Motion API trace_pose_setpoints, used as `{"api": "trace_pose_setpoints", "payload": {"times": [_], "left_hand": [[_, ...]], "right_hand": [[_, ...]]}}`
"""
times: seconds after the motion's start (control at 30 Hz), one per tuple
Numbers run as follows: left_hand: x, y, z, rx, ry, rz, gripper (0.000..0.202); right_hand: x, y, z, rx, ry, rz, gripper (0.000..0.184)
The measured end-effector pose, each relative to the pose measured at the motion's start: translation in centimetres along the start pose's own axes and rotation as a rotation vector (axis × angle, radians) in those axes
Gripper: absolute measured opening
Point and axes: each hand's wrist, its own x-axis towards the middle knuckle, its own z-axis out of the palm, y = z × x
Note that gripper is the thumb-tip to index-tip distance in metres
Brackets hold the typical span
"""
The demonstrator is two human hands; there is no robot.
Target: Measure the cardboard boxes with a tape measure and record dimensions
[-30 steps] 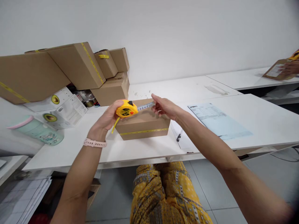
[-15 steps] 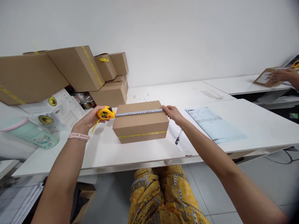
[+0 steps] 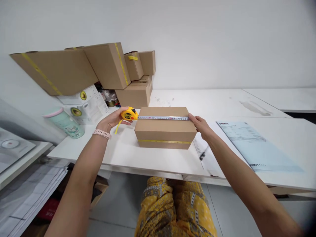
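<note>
A brown cardboard box with a yellow tape band lies on the white table in front of me. My left hand is closed on a yellow tape measure at the box's left end. Its white blade is stretched flat across the box top. My right hand pinches the blade's tip against the box's right edge.
Stacked cardboard boxes lean at the back left, above white printed cartons and a mint bottle on its side. A blue printed sheet, white paper and a pen lie right of the box. Floor shows below the table edge.
The blade was pulled out from a short length to the box's full width. My left hand moved left, my right hand right and down to the box. The view has swung left.
</note>
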Motion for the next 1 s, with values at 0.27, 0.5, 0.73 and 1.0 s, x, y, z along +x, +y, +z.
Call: {"api": "trace_pose_setpoints", "payload": {"times": [0.27,0.5,0.73,1.0], "left_hand": [[-0.4,-0.1,-1.0,0.036,-0.017,0.014,0.039],[-2.4,-0.6,-1.0,0.072,-0.033,0.007,0.047],[-3.1,-1.2,0.0,-0.012,-0.025,0.041,0.047],[-2.5,-1.7,-0.9,-0.098,-0.009,0.004,0.040]], "right_hand": [[0.4,-0.3,0.0,-0.034,-0.011,0.020,0.051],[2.1,0.3,0.4,-0.036,-0.058,-0.239,0.058],[3.2,-0.2,-0.2,-0.116,-0.316,-0.368,0.046],[3.4,-0.3,0.0,-0.114,-0.266,-0.415,0.045]]}}
